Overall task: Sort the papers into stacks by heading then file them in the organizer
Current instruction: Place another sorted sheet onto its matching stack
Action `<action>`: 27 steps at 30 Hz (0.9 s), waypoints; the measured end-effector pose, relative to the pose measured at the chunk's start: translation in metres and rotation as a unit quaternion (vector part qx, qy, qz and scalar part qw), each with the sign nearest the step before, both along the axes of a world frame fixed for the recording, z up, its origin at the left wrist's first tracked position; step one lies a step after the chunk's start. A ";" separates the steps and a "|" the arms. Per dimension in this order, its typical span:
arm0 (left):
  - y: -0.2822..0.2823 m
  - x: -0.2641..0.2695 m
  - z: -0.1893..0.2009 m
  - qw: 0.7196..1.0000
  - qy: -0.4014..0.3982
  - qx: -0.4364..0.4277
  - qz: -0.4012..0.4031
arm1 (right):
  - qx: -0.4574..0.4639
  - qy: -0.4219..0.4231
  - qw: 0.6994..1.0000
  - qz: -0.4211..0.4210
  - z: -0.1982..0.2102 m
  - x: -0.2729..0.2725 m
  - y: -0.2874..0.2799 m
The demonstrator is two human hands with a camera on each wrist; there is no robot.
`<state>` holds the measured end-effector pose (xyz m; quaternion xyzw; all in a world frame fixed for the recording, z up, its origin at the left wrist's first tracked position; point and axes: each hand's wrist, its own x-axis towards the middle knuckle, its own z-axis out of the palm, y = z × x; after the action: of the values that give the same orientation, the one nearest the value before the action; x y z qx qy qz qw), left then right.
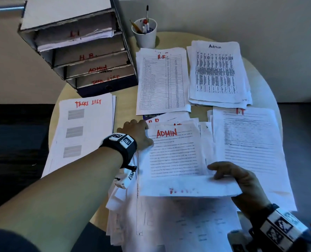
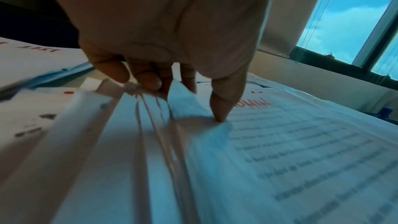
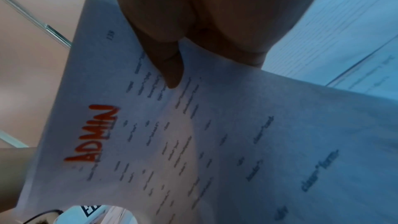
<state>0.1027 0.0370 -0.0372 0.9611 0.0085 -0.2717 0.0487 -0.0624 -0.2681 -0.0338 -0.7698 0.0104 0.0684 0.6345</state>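
Note:
A sheet headed ADMIN (image 1: 174,153) in red tops the loose unsorted pile (image 1: 169,224) at the table's near middle. My right hand (image 1: 229,175) pinches its lower right part, thumb on top, with the bottom edge curled upward; the right wrist view shows the thumb (image 3: 172,77) on the ADMIN sheet (image 3: 172,142). My left hand (image 1: 138,133) grips the pile's left edge. In the left wrist view its fingers (image 2: 148,81) curl under several sheet edges and the thumb (image 2: 219,115) presses the ADMIN sheet (image 2: 301,142). The cardboard organizer (image 1: 78,51), labelled I.T, H.R., ADMIN and TASK LIST, stands at the back left.
Sorted stacks lie around the pile: Tasks List (image 1: 83,131) on the left, H.R. (image 1: 162,80) behind, Admin (image 1: 218,71) at the back right, I.T (image 1: 251,142) on the right. A white cup of pens (image 1: 145,33) stands behind the H.R. stack on the round table (image 1: 125,99).

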 end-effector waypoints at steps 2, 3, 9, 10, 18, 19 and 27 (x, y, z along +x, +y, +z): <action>0.001 0.001 0.003 1.000 0.005 0.007 0.001 | 0.003 -0.001 1.000 0.003 -0.001 0.001 0.001; 0.001 0.002 0.005 1.000 -0.001 0.000 -0.004 | -0.002 0.001 1.000 -0.001 -0.003 0.001 0.001; 0.017 -0.010 0.013 0.979 -0.132 -0.155 -0.026 | 0.002 -0.008 1.000 -0.020 -0.003 0.005 0.002; 0.020 -0.017 0.018 0.967 -0.163 -0.190 -0.042 | 0.009 -0.010 1.000 -0.024 -0.002 0.006 0.002; 0.020 -0.127 0.069 0.863 -0.249 -0.419 -0.131 | 0.096 0.075 0.991 -0.057 0.018 0.016 0.010; 0.018 -0.132 0.071 0.857 -0.243 -0.442 -0.107 | 0.090 0.066 0.993 -0.044 0.018 0.017 0.011; 0.000 -0.090 0.051 0.632 -0.085 -0.659 0.400 | 0.023 0.063 0.989 -0.134 0.005 0.041 0.024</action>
<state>0.0124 0.0375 0.0139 0.5945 0.2065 -0.0765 0.7733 -0.0213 -0.2441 -0.0286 -0.7407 0.1516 0.0315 0.6538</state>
